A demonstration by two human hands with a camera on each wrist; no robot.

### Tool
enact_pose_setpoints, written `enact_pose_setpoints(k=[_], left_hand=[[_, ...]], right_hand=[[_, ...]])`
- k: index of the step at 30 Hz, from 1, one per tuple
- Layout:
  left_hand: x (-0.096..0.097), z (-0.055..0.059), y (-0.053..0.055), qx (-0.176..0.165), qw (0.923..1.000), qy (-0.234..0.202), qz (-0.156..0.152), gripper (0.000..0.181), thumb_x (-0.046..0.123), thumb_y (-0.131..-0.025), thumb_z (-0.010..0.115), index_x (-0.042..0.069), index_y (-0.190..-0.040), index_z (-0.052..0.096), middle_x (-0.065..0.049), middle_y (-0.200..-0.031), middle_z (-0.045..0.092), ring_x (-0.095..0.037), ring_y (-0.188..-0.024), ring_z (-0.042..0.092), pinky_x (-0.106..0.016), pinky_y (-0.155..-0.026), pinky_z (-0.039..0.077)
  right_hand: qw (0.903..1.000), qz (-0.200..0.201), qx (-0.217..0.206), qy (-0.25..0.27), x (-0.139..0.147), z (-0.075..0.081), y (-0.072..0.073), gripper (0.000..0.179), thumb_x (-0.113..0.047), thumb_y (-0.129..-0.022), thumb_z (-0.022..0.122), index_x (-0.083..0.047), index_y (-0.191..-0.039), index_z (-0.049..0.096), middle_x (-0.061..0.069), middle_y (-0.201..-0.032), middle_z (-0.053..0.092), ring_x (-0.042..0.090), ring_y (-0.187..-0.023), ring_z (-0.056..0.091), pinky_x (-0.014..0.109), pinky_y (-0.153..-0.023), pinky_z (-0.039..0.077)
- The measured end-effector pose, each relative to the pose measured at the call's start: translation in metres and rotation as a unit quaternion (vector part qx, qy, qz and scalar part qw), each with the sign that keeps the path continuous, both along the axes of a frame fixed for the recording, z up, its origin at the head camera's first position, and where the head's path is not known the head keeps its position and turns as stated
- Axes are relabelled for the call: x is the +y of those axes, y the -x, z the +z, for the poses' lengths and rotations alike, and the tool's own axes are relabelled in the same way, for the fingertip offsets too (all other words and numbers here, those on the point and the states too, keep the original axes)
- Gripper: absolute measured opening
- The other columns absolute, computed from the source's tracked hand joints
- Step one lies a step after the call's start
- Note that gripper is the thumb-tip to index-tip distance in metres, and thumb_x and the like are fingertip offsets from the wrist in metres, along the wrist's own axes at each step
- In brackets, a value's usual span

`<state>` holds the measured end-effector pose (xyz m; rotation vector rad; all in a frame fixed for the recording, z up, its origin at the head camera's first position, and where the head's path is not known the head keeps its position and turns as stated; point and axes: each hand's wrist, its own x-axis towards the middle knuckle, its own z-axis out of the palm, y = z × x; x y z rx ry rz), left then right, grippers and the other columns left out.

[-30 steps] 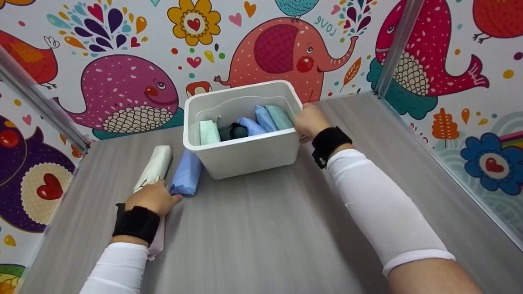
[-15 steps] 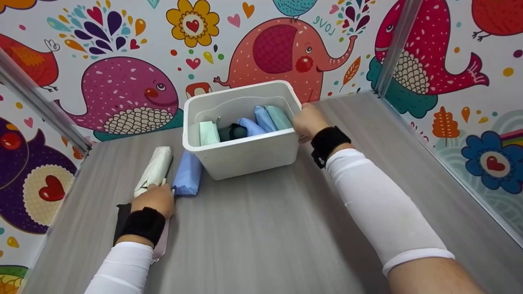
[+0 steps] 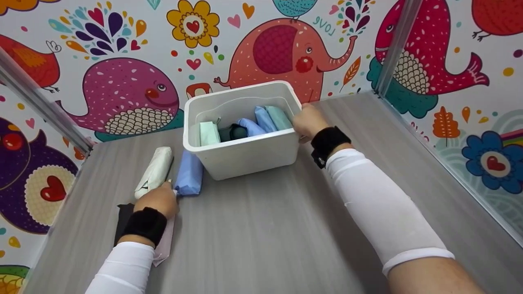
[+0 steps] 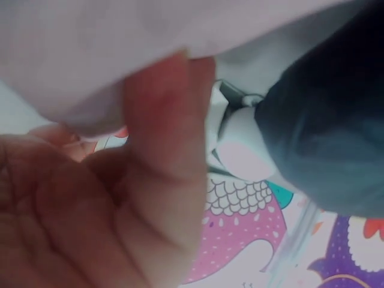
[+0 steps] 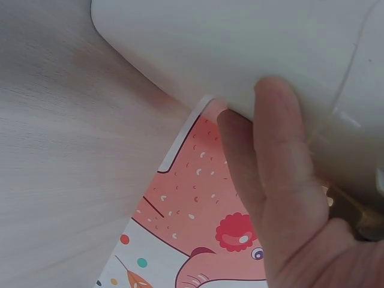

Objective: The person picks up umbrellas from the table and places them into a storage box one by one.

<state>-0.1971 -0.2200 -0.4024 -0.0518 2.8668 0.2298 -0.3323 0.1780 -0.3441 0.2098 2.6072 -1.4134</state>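
The left hand [image 3: 157,202] grips a pink packet [image 3: 165,245] left of the white bin [image 3: 255,154], whose right end the right hand [image 3: 311,121] presses, seemingly for steadiness.

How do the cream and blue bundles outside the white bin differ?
The cream bundle is off-white and slants in the head view; the blue bundle is blue and straighter. The cream bundle lies apart from the white bin; the blue bundle lies beside it, far end hidden by the bin. Both are elongated and lie on the table.
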Motion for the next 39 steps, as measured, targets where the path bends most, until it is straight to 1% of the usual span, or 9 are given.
enact_pose_setpoints(k=[3, 10, 13, 16, 18, 24, 32, 36, 39], left_hand=[[-0.002, 0.0, 0.0, 0.001, 0.9999, -0.009, 0.007, 0.063, 0.014, -0.095, 0.066, -0.015, -0.146, 0.043, -0.038, -0.122, 0.067, -0.046, -0.101, 0.07, -0.06, -0.084, 0.056], [-0.005, 0.002, 0.001, 0.017, 0.9996, -0.018, 0.011, 0.062, 0.018, -0.088, 0.072, -0.012, -0.137, 0.048, -0.035, -0.118, 0.069, -0.043, -0.096, 0.07, -0.061, -0.082, 0.056], [-0.005, 0.004, 0.001, 0.026, 0.9993, -0.023, 0.014, 0.059, 0.018, -0.087, 0.072, -0.012, -0.134, 0.05, -0.036, -0.118, 0.069, -0.043, -0.095, 0.069, -0.061, -0.082, 0.056], [-0.002, 0.005, 0.002, 0.036, 0.9988, -0.028, 0.016, 0.055, 0.019, -0.088, 0.069, -0.012, -0.131, 0.053, -0.035, -0.118, 0.069, -0.041, -0.093, 0.068, -0.061, -0.08, 0.055], [0.0, 0.006, 0.002, 0.043, 0.9984, -0.032, 0.018, 0.051, 0.02, -0.09, 0.067, -0.011, -0.129, 0.055, -0.034, -0.116, 0.07, -0.039, -0.09, 0.068, -0.06, -0.078, 0.055], [0.006, 0.009, 0.0, 0.057, 0.9968, -0.051, 0.023, 0.04, 0.022, -0.095, 0.064, -0.008, -0.121, 0.057, -0.029, -0.105, 0.071, -0.035, -0.079, 0.064, -0.054, -0.069, 0.052], [0.018, 0.014, -0.002, 0.091, 0.9925, -0.078, 0.024, 0.04, 0.023, -0.093, 0.067, -0.006, -0.12, 0.057, -0.025, -0.107, 0.071, -0.033, -0.084, 0.065, -0.053, -0.074, 0.053], [0.026, 0.018, -0.004, 0.11, 0.9896, -0.091, 0.013, 0.039, 0.023, -0.091, 0.07, -0.005, -0.115, 0.057, -0.022, -0.102, 0.069, -0.033, -0.084, 0.066, -0.053, -0.074, 0.054], [0.032, 0.021, -0.006, 0.117, 0.9893, -0.087, 0.002, 0.04, 0.024, -0.089, 0.072, -0.006, -0.112, 0.059, -0.023, -0.1, 0.068, -0.034, -0.084, 0.066, -0.054, -0.076, 0.054]], right_hand=[[1.0, 0.001, 0.003, -0.004, 0.0, -0.001, 0.001, 0.048, -0.004, -0.098, 0.046, 0.0, -0.145, 0.044, 0.024, -0.141, 0.056, 0.042, -0.117, 0.064, 0.051, -0.073, 0.065], [0.9998, 0.006, 0.006, -0.017, 0.002, -0.001, 0.002, 0.047, -0.008, -0.098, 0.048, 0.0, -0.145, 0.044, 0.024, -0.139, 0.057, 0.04, -0.111, 0.066, 0.043, -0.06, 0.064], [0.9999, 0.006, 0.003, -0.016, 0.002, -0.001, 0.002, 0.049, -0.007, -0.098, 0.048, 0.0, -0.146, 0.043, 0.024, -0.141, 0.056, 0.041, -0.114, 0.066, 0.046, -0.064, 0.065], [0.9999, 0.006, 0.0, -0.01, 0.003, -0.001, 0.002, 0.049, -0.006, -0.099, 0.048, -0.001, -0.147, 0.043, 0.024, -0.143, 0.055, 0.042, -0.118, 0.064, 0.051, -0.072, 0.065], [1.0, 0.006, 0.0, -0.008, 0.003, -0.001, 0.001, 0.049, -0.006, -0.099, 0.048, -0.001, -0.147, 0.043, 0.024, -0.143, 0.055, 0.042, -0.119, 0.064, 0.052, -0.074, 0.065], [0.9999, 0.006, 0.003, -0.011, 0.002, -0.001, 0.001, 0.048, -0.006, -0.099, 0.049, -0.001, -0.146, 0.044, 0.023, -0.14, 0.056, 0.041, -0.116, 0.065, 0.047, -0.067, 0.065], [0.9999, 0.006, 0.003, -0.009, 0.002, 0.0, 0.001, 0.05, -0.003, -0.097, 0.049, -0.001, -0.147, 0.043, 0.024, -0.143, 0.055, 0.043, -0.119, 0.064, 0.052, -0.075, 0.065], [0.9998, 0.006, 0.004, -0.018, 0.001, 0.001, 0.001, 0.052, -0.004, -0.097, 0.048, 0.0, -0.148, 0.042, 0.024, -0.143, 0.055, 0.042, -0.12, 0.063, 0.051, -0.072, 0.065], [0.9996, 0.005, 0.004, -0.027, 0.001, 0.001, 0.001, 0.052, -0.004, -0.097, 0.047, -0.001, -0.149, 0.042, 0.024, -0.142, 0.055, 0.041, -0.12, 0.063, 0.049, -0.069, 0.065]])
